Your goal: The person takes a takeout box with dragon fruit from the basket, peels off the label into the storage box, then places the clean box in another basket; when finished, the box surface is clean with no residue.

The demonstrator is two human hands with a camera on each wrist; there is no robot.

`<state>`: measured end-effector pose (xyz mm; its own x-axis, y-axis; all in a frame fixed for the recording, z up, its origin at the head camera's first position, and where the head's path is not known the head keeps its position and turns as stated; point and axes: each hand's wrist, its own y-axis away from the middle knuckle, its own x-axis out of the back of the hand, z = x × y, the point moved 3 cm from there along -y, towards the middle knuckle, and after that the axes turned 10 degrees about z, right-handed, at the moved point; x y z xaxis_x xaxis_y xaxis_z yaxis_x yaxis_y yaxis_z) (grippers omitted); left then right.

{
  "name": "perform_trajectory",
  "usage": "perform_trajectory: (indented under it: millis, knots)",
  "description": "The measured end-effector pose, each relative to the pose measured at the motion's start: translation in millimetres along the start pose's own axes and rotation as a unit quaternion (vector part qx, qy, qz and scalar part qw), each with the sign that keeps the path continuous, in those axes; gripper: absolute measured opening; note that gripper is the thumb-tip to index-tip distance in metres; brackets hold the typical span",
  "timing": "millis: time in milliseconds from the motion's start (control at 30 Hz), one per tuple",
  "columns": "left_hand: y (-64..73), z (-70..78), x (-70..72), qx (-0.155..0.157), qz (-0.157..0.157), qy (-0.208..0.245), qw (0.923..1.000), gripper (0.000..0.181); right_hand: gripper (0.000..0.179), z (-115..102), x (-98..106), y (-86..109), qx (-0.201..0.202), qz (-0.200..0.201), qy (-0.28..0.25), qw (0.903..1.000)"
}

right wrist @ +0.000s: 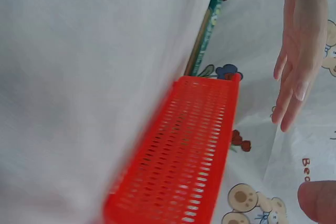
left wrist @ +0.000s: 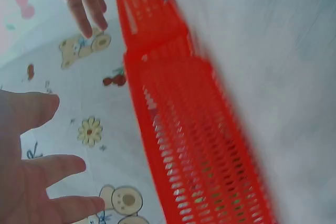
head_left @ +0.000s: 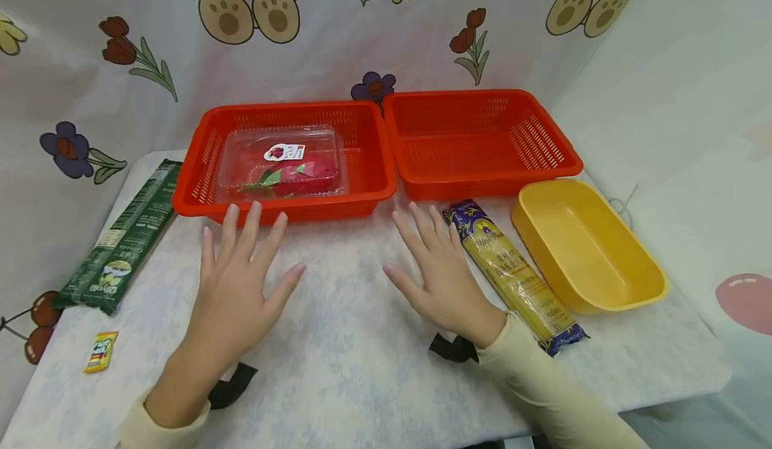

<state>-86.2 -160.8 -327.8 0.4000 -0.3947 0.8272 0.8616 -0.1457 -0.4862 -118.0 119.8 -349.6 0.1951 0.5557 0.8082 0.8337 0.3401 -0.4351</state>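
Note:
My left hand [head_left: 237,288] is spread with straight fingers over the table, its fingertips overlapping the front rim of the left red basket [head_left: 289,209] in the head view. Inside that basket lies a clear plastic box [head_left: 241,161] with a pink dragon fruit [head_left: 304,175] in it. My right hand [head_left: 443,275] is also spread and holds nothing. It is nearest to a yellow noodle packet [head_left: 512,275] with purple ends, which lies slanted beside it. In the left wrist view, splayed fingers [left wrist: 63,169] of the left hand show beside the basket.
A second red basket [head_left: 482,187] adjoins the first on the right. A yellow tub [head_left: 594,248] stands right of the packet. On the left lie a long green packet [head_left: 129,234] and a small yellow sachet [head_left: 101,352]. A printed curtain [head_left: 332,33] hangs behind the table [head_left: 338,368].

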Motion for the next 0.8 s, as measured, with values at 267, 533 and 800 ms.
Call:
perform_trajectory:
  millis: [267,533,800]
  knots:
    - [-50.4,-52.5,5.5,0.082,0.184,0.142,0.9691,0.05,0.072,-2,-7,-93.4,-0.022,-0.025,-0.112,0.9932]
    - [-33.6,-117.6,-19.5,0.222,0.376,0.155,0.8863,0.024,0.064,9,-52,-174.9,-0.126,-0.083,-0.183,0.9714]
    - [-24.2,-127.1,-28.9,0.293,0.358,0.207,0.862,0.031,0.055,14,-83,-207.0,-0.211,-0.112,-0.233,0.9428]
